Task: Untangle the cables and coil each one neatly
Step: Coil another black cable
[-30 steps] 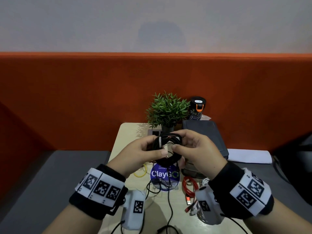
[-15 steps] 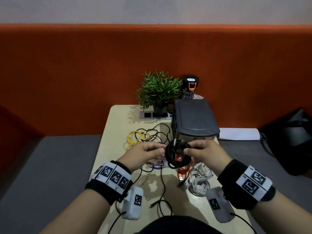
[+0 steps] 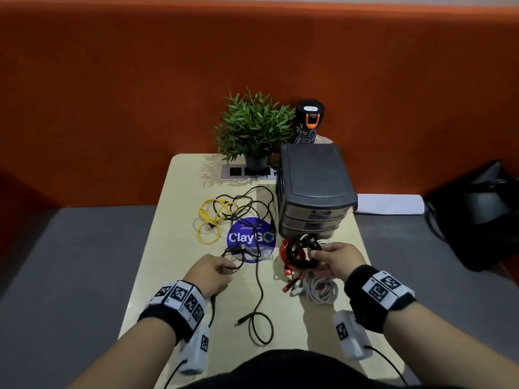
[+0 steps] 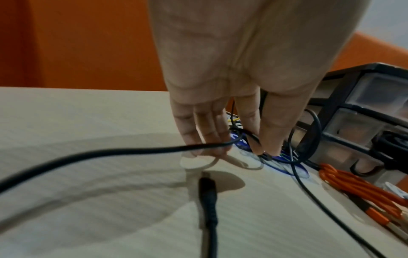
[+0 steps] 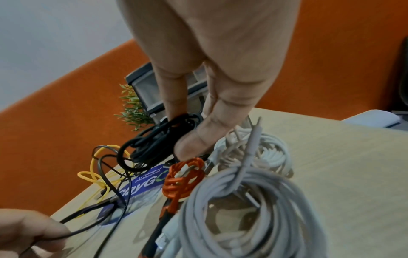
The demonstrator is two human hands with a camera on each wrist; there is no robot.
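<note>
Black coiled cable [image 3: 302, 255] sits pinched between thumb and fingers of your right hand [image 3: 335, 263], just above the red cable [image 3: 288, 265] and white cables [image 3: 323, 289] beside the drawer unit [image 3: 314, 189]. Your left hand [image 3: 209, 275] pinches the loose black cable [image 3: 259, 293] trailing across the table [image 3: 171, 220].

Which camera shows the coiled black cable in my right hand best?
The right wrist view: the coiled black cable fills mid-frame, pinched by the right hand. The head view shows it small above the red cable. The left wrist view shows it barely, if at all.
</note>
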